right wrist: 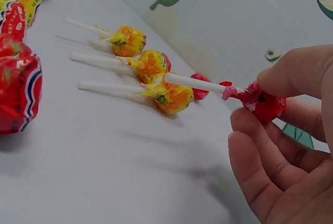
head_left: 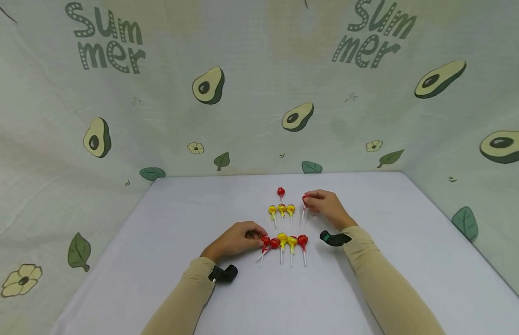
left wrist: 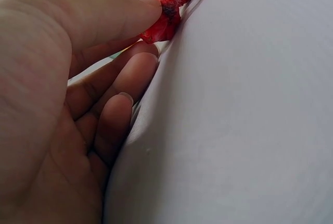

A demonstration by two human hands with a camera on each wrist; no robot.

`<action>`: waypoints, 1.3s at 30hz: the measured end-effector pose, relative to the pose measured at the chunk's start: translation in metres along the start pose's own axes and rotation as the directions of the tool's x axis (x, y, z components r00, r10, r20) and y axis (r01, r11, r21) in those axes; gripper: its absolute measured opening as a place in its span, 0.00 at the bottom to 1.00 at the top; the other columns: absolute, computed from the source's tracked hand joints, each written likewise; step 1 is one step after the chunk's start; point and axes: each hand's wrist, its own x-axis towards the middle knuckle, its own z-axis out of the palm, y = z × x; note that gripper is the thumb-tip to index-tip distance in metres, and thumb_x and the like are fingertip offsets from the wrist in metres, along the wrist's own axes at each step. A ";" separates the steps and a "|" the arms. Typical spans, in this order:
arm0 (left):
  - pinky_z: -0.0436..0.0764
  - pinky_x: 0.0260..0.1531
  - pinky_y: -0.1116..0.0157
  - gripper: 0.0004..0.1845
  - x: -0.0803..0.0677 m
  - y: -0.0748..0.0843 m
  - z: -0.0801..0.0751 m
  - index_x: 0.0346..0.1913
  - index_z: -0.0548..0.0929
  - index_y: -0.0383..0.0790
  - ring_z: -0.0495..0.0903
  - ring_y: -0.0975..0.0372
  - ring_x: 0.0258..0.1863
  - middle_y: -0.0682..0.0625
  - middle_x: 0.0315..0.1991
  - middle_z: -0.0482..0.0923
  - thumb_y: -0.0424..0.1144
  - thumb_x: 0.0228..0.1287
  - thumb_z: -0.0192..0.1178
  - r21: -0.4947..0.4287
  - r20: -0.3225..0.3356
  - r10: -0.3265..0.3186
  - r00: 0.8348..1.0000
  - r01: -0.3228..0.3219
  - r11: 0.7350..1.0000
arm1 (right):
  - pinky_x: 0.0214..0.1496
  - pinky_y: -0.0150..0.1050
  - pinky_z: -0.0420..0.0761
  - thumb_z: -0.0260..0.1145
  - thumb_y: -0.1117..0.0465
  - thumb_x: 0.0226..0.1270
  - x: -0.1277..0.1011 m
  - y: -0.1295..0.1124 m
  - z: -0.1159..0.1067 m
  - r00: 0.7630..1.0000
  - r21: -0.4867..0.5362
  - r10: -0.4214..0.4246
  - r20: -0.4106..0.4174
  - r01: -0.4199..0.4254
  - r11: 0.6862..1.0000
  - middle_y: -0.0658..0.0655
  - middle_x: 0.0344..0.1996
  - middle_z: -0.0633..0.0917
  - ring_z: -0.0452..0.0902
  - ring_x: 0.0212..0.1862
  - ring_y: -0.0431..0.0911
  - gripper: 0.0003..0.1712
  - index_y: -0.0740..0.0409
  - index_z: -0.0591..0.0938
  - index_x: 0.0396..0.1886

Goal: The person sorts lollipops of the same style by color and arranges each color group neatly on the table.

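My right hand [head_left: 326,207] pinches a red lollipop [right wrist: 268,107] by its wrapped head, off the table, with the white stick free. To its left, three yellow lollipops [right wrist: 151,65] lie side by side, and one red lollipop [head_left: 281,191] lies behind them. Nearer to me is a row of red and yellow lollipops. At that row's left end my left hand [head_left: 238,239] pinches a red lollipop [left wrist: 161,18] by the head, thumb on the wrapper. Another red lollipop [head_left: 275,243] lies against it, their sticks crossing. Two yellow lollipops [head_left: 287,240] and a red lollipop [head_left: 302,240] continue the row.
The white-covered table [head_left: 167,209] reaches back to a printed cloth [head_left: 251,130] with avocados and leaves, which also hangs along both sides. Black straps with small devices [head_left: 223,273] are on both wrists.
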 end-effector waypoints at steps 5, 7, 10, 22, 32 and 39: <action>0.77 0.39 0.66 0.11 0.000 0.001 0.001 0.49 0.86 0.55 0.78 0.64 0.37 0.60 0.37 0.81 0.43 0.64 0.70 -0.006 0.002 0.015 1.000 -0.015 1.000 | 0.47 0.36 0.82 0.66 0.54 0.72 0.006 0.003 0.004 0.999 0.064 0.041 -0.018 -0.040 0.997 0.62 0.55 0.83 0.81 0.48 0.48 0.27 0.65 0.78 0.64; 0.77 0.39 0.66 0.11 0.000 0.001 0.000 0.49 0.86 0.54 0.78 0.65 0.37 0.60 0.37 0.80 0.43 0.64 0.70 -0.004 -0.002 0.021 1.000 -0.021 1.000 | 0.48 0.36 0.82 0.66 0.55 0.73 0.009 0.004 0.006 0.999 0.093 0.047 -0.016 -0.045 0.995 0.64 0.56 0.82 0.81 0.48 0.48 0.27 0.66 0.77 0.64; 0.77 0.39 0.66 0.11 0.000 -0.001 0.000 0.49 0.86 0.54 0.77 0.65 0.37 0.60 0.37 0.80 0.43 0.64 0.70 0.002 -0.008 0.024 1.000 -0.024 1.000 | 0.48 0.36 0.82 0.66 0.56 0.73 0.015 0.004 0.009 0.999 0.125 0.049 -0.017 -0.047 0.991 0.65 0.57 0.81 0.80 0.50 0.48 0.26 0.66 0.77 0.64; 0.76 0.39 0.66 0.11 -0.002 0.003 -0.001 0.49 0.86 0.53 0.76 0.64 0.37 0.60 0.37 0.79 0.42 0.65 0.69 0.003 -0.005 0.027 1.000 -0.027 1.000 | 0.45 0.34 0.83 0.66 0.56 0.73 0.039 0.010 0.012 0.993 0.112 0.101 -0.068 -0.093 0.989 0.63 0.55 0.82 0.80 0.48 0.49 0.24 0.64 0.79 0.62; 0.77 0.40 0.66 0.11 -0.003 0.002 -0.002 0.49 0.86 0.54 0.77 0.65 0.38 0.61 0.38 0.80 0.42 0.64 0.70 0.005 -0.004 0.021 1.000 -0.021 1.000 | 0.44 0.33 0.82 0.65 0.54 0.73 0.051 0.006 0.021 0.991 0.076 0.096 -0.096 -0.088 0.993 0.63 0.54 0.83 0.80 0.48 0.50 0.24 0.64 0.79 0.61; 0.77 0.41 0.66 0.10 -0.002 0.004 -0.003 0.48 0.85 0.58 0.77 0.65 0.39 0.63 0.40 0.80 0.44 0.65 0.69 0.015 0.012 0.009 1.000 -0.009 1.000 | 0.45 0.31 0.82 0.64 0.51 0.74 0.058 0.005 0.025 0.988 0.039 0.093 -0.123 -0.088 0.995 0.62 0.54 0.82 0.78 0.49 0.51 0.24 0.62 0.80 0.61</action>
